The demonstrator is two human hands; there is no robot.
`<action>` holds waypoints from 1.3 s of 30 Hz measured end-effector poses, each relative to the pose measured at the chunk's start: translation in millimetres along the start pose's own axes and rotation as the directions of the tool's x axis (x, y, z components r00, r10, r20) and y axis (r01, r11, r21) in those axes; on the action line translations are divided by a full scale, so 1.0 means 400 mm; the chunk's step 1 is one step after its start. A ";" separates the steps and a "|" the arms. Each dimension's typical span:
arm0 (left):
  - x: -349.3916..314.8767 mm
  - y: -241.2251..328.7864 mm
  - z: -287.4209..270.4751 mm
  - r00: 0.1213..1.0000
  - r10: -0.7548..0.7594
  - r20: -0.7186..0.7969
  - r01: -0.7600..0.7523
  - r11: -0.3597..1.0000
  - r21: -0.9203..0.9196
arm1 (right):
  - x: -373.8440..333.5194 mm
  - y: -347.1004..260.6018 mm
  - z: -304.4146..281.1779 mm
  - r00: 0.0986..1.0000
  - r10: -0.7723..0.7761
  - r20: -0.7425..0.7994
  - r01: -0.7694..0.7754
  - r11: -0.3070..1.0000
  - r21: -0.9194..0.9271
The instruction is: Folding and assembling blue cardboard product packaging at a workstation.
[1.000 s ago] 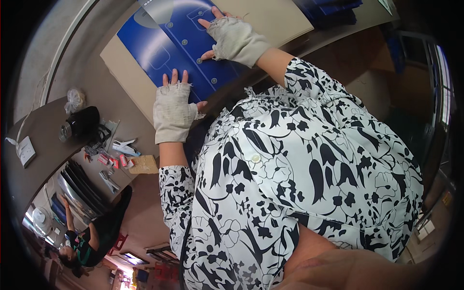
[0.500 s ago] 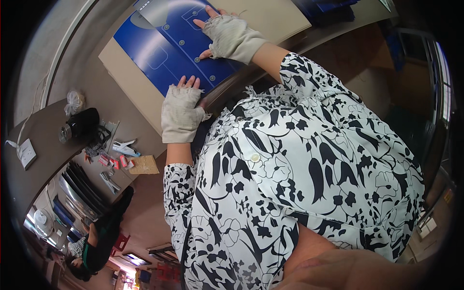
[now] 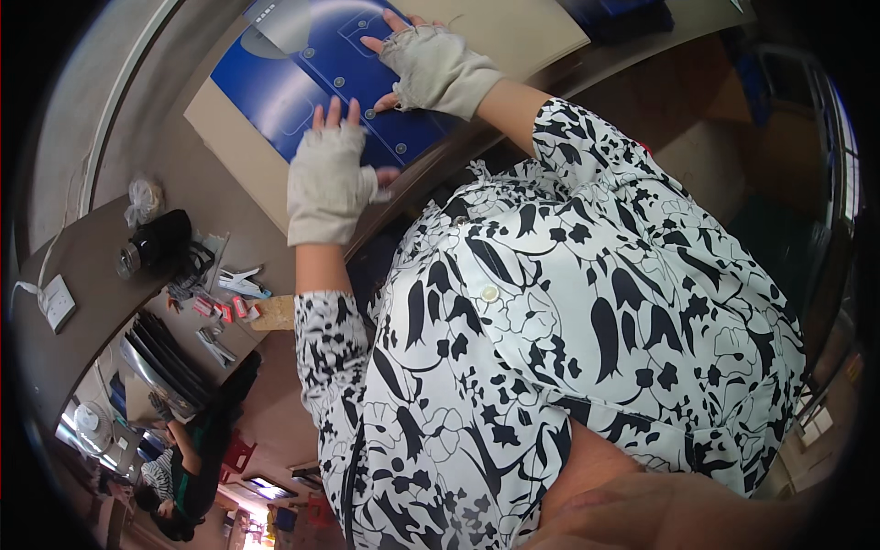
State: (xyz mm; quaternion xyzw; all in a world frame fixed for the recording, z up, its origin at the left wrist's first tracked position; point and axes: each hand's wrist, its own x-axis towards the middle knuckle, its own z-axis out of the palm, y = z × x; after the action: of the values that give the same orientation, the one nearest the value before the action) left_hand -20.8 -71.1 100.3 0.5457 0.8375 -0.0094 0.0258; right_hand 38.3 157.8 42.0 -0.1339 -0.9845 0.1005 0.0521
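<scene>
A glossy blue printed sheet point(image 3: 261, 96), with round grey dots and thin outlines, lies on larger beige boards point(image 3: 220, 133). My left hand point(image 3: 332, 179), in a whitish fingerless glove, is over the sheet's near left part with fingers stretched out; its thumb is blurred. I cannot tell whether its fingertips touch the surface. Farther along the sheet, my right hand point(image 3: 429, 66) wears a frayed glove of the same kind. Its fingers are spread on the blue surface beside the dots. Neither hand grips anything.
At the left are a black jar-like object point(image 3: 158, 243), a clear plastic bag point(image 3: 145, 202), a white socket box point(image 3: 60, 304), a stapler-like tool point(image 3: 243, 280) and small red-and-white boxes point(image 3: 220, 310). Blue pieces point(image 3: 632, 23) are stacked at upper right. Another person point(image 3: 179, 467) works at lower left.
My left hand has moved forward and slightly left, farther over the blue sheet. My right hand has stayed nearly still. The other person's arm now reaches toward the dark stacked pieces.
</scene>
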 end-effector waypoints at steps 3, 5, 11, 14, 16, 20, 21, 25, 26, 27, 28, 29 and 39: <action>-0.061 0.028 -0.019 0.989 0.002 0.148 0.000 1.000 -0.017 | -0.005 0.019 0.029 0.995 0.007 -0.096 0.001 0.996 0.087; -0.075 0.019 0.006 0.988 -0.004 0.153 0.006 1.000 -0.017 | 0.002 0.030 0.035 0.996 0.009 -0.086 -0.003 0.997 0.078; -0.100 -0.002 0.062 0.998 0.020 0.060 -0.013 0.992 -0.125 | -0.045 0.019 -0.132 0.986 -0.155 -0.067 0.164 0.973 0.160; -0.109 -0.001 0.083 0.999 0.037 0.025 -0.033 0.990 -0.138 | -0.041 0.018 -0.122 0.985 -0.151 -0.088 0.161 0.979 0.125; -0.121 0.014 0.096 0.996 0.073 -0.057 -0.078 0.993 -0.084 | -0.037 0.016 -0.127 0.987 -0.149 -0.062 0.156 0.979 0.133; -0.146 0.048 0.126 0.988 0.108 -0.113 -0.118 0.990 -0.082 | -0.037 0.007 -0.139 0.991 -0.131 -0.014 0.131 0.983 0.131; -0.151 0.047 0.139 0.987 0.110 -0.113 -0.120 0.989 -0.085 | -0.039 0.004 -0.143 0.992 -0.128 -0.011 0.129 0.983 0.129; -0.155 0.039 0.166 0.975 0.129 -0.180 -0.145 0.987 -0.076 | -0.042 0.001 -0.142 0.990 -0.133 -0.039 0.136 0.984 0.118; -0.153 0.039 0.167 0.973 0.137 -0.184 -0.151 0.986 -0.063 | -0.041 0.003 -0.140 0.990 -0.132 -0.046 0.136 0.985 0.103; -0.154 0.039 0.166 0.973 0.138 -0.184 -0.152 0.986 -0.062 | -0.040 0.005 -0.140 0.990 -0.131 -0.047 0.136 0.985 0.103; -0.151 0.045 0.153 0.979 0.133 -0.157 -0.148 0.985 -0.089 | -0.041 0.006 -0.144 0.991 -0.127 -0.035 0.129 0.987 0.095; -0.148 0.049 0.145 0.983 0.128 -0.131 -0.143 0.983 -0.114 | -0.041 0.008 -0.147 0.992 -0.122 -0.025 0.123 0.989 0.086; -0.137 0.047 0.147 0.978 0.169 -0.121 -0.184 0.975 -0.127 | -0.056 -0.001 -0.003 0.997 -0.045 0.064 0.061 0.962 -0.268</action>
State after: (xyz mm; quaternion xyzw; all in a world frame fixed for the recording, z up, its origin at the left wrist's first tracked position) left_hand 20.5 -116.1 44.7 0.6148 0.7844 0.0804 0.0182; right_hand 59.8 151.7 41.7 -0.1104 -0.9933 -0.0320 0.0079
